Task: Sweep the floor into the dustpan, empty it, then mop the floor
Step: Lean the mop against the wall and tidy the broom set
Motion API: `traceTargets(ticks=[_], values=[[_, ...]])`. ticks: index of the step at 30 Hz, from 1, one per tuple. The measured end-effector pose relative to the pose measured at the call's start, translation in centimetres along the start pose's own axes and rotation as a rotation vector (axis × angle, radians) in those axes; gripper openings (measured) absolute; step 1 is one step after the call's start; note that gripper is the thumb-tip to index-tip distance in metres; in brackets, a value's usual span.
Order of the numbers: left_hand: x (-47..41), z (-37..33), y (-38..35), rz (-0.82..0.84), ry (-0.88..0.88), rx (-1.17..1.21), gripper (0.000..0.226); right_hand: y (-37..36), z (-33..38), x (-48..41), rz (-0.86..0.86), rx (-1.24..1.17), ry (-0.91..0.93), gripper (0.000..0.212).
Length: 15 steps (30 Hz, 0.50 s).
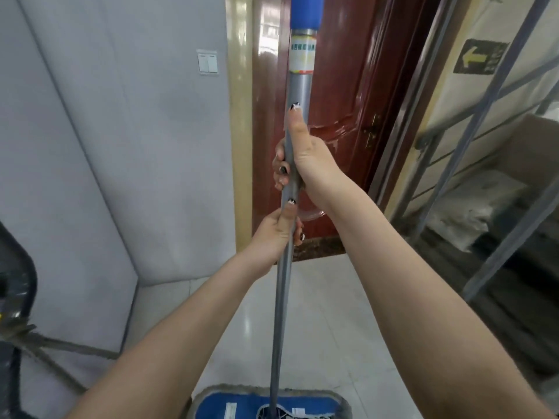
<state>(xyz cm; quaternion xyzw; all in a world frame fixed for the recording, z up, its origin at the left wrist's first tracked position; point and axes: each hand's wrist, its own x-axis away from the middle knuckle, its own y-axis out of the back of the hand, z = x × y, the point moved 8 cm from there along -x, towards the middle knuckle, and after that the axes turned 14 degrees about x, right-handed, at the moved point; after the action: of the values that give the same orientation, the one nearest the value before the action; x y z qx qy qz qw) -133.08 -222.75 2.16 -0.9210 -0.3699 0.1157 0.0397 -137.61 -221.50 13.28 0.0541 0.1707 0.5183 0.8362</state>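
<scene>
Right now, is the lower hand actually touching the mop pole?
Touching. The head view shows the left hand wrapped round the grey mop pole, thumb pressed along it, just below the right hand.

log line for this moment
phase: mopping | left hand: grips mop pole, lower | right hand: grips it higher | mop head: on floor

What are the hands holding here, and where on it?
Both grip the flat mop by its grey pole, mid-shaft: right hand above, left hand just below.
</scene>
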Motion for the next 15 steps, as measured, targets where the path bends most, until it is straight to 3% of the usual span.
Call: traceTargets(ticks=[6,15], values=[[-7.4,0.7,1.6,-0.118,-0.012,-0.008,0.051,0.8,-2.1,-8.1,0.077,-0.059,0.031,0.061],[-17.2,1.8,8.5,-0.149,-0.055,-0.113,0.064,-3.2,-4.5,-20.0,0.176,-0.010,0.054,0.066]])
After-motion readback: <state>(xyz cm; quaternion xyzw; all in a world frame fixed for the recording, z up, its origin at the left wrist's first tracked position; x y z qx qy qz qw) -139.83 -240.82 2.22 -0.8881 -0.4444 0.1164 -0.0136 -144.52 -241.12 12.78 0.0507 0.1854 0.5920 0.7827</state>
